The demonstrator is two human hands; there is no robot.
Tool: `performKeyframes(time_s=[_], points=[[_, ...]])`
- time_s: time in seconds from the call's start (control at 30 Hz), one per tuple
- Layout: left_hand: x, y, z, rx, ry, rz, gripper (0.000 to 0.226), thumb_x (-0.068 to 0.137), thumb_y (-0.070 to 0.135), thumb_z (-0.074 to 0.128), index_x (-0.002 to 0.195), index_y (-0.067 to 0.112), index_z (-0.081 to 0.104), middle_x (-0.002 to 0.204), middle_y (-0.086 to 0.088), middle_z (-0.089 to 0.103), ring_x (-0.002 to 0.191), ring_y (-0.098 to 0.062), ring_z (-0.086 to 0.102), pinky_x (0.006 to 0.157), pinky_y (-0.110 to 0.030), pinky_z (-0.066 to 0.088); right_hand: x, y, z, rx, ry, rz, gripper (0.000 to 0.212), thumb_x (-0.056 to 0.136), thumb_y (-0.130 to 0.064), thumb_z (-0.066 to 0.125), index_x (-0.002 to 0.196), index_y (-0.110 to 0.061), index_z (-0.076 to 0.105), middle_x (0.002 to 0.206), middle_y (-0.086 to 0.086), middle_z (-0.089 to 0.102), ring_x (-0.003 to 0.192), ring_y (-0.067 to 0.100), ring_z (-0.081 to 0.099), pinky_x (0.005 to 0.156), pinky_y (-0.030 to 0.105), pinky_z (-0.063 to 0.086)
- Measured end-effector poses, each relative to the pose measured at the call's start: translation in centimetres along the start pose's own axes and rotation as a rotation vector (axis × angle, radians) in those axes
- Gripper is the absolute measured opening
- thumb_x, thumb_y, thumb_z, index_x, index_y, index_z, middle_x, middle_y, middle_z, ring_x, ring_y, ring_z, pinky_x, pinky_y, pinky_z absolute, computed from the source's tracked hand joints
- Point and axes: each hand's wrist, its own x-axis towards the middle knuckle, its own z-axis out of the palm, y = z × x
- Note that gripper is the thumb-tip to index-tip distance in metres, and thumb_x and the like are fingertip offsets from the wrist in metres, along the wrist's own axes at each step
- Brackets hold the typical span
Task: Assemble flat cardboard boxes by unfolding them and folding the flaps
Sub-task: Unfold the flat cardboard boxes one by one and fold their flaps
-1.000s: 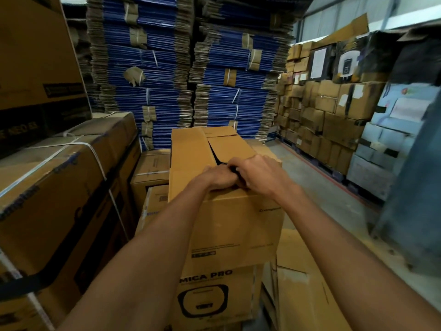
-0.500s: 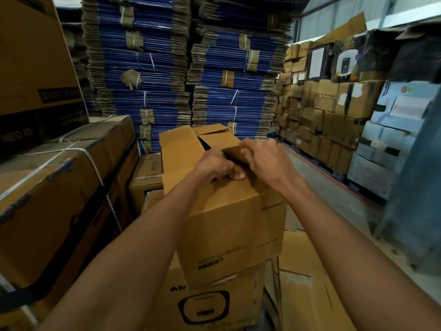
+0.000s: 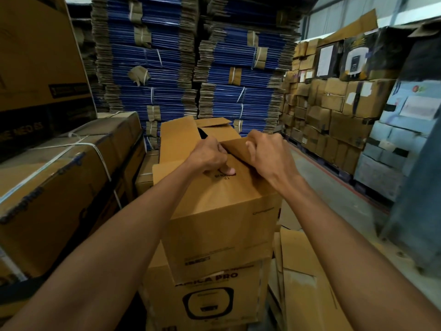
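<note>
A brown cardboard box [image 3: 222,225] stands unfolded in front of me on top of a printed box [image 3: 210,299]. Its top flaps are partly folded in, with a dark gap near the far side. My left hand [image 3: 210,156] grips the near flap at the middle seam, thumb pressed on top and fingers curled under the edge. Just to the right, my right hand [image 3: 267,154] curls over the right flap [image 3: 236,149] and holds its edge. The left flap [image 3: 176,139] slopes upward beyond my left hand.
Tall stacks of flat blue cartons [image 3: 167,68] fill the back. Large strapped boxes [image 3: 59,177] crowd the left. A wall of brown boxes [image 3: 334,115] lines the right beyond a concrete aisle [image 3: 334,192]. Flat cardboard sheets [image 3: 305,283] lie at lower right.
The box has tilted and shifted toward me and slightly left. My hands moved apart a little, the right one now holding the right flap's edge while the left thumb presses the near flap.
</note>
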Motion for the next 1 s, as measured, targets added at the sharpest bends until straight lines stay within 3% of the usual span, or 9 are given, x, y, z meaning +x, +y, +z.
performKeyframes(time_s=[0.07, 0.2, 0.33, 0.53, 0.7, 0.83, 0.93, 1.0], points=[[-0.3, -0.3, -0.1, 0.018, 0.024, 0.019, 0.029, 0.068, 0.017, 0.094, 0.083, 0.021, 0.070, 0.078, -0.003, 0.067, 0.071, -0.017, 0.056, 0.060, -0.034, 0.049, -0.3, 0.0, 0.1, 0.021, -0.004, 0.032, 0.027, 0.105, -0.027, 0.051, 0.121, -0.012, 0.065, 0.092, 0.013, 0.071, 0.085, 0.032, 0.068, 0.066, 0.036, 0.053], [-1.2, -0.5, -0.6, 0.019, 0.064, 0.027, 0.035, 0.068, 0.021, 0.095, 0.093, 0.002, 0.080, 0.093, -0.009, 0.078, 0.078, -0.017, 0.064, 0.079, -0.043, 0.059, 0.0, -0.3, -0.2, 0.054, 0.008, 0.074, 0.026, 0.104, -0.026, 0.053, 0.122, -0.013, 0.067, 0.096, 0.012, 0.071, 0.089, 0.029, 0.068, 0.070, 0.034, 0.051], [-2.5, -0.8, -1.4, 0.018, 0.091, 0.061, 0.032, 0.068, 0.022, 0.094, 0.094, 0.008, 0.081, 0.093, -0.002, 0.075, 0.077, -0.008, 0.060, 0.082, -0.040, 0.058, 0.6, -0.9, -0.4, 0.057, 0.012, 0.108, 0.027, 0.105, -0.025, 0.053, 0.122, -0.011, 0.068, 0.101, 0.013, 0.071, 0.094, 0.029, 0.067, 0.070, 0.030, 0.045], [-4.4, -1.4, -2.0, 0.004, 0.129, 0.094, 0.031, 0.067, 0.020, 0.094, 0.078, 0.025, 0.066, 0.083, 0.012, 0.062, 0.095, -0.016, 0.062, 0.088, -0.038, 0.054, 0.4, -1.6, 0.0, 0.045, 0.041, 0.118, 0.026, 0.105, -0.025, 0.052, 0.121, -0.010, 0.068, 0.099, 0.012, 0.070, 0.094, 0.028, 0.068, 0.068, 0.027, 0.042], [-4.8, -1.8, -1.4, -0.016, 0.210, 0.057, 0.055, 0.063, 0.026, 0.096, 0.110, 0.017, 0.067, 0.113, 0.002, 0.063, 0.113, -0.021, 0.058, 0.098, -0.042, 0.051, -0.5, -1.9, 0.5, 0.060, 0.106, 0.073, 0.024, 0.105, -0.024, 0.052, 0.114, -0.008, 0.068, 0.089, 0.009, 0.069, 0.074, 0.019, 0.061, 0.062, 0.027, 0.043], [-5.1, -2.2, -1.0, -0.031, 0.244, 0.105, 0.045, 0.067, 0.024, 0.094, 0.101, 0.022, 0.064, 0.103, 0.005, 0.062, 0.105, -0.017, 0.059, 0.093, -0.037, 0.051, -0.7, -1.4, 0.1, 0.066, 0.106, 0.083, 0.026, 0.106, -0.024, 0.050, 0.111, -0.007, 0.068, 0.087, 0.011, 0.069, 0.076, 0.027, 0.067, 0.063, 0.036, 0.054], [-4.6, -3.0, -2.0, -0.007, 0.166, 0.064, 0.038, 0.072, 0.026, 0.091, 0.100, 0.022, 0.065, 0.091, 0.010, 0.060, 0.083, -0.007, 0.055, 0.070, -0.026, 0.045, -1.0, -2.3, -0.6, 0.161, 0.085, 0.082, 0.023, 0.102, -0.028, 0.059, 0.110, -0.010, 0.070, 0.085, 0.003, 0.066, 0.076, 0.022, 0.064, 0.062, 0.030, 0.046], [-3.9, -3.7, -2.1, 0.026, 0.136, 0.022, 0.027, 0.077, 0.031, 0.087, 0.092, 0.016, 0.071, 0.083, 0.007, 0.064, 0.074, -0.007, 0.055, 0.062, -0.026, 0.044, -1.8, -3.6, -0.6, 0.220, 0.012, 0.094, 0.023, 0.096, -0.034, 0.068, 0.107, -0.014, 0.071, 0.084, -0.001, 0.064, 0.077, 0.019, 0.062, 0.060, 0.024, 0.042]])
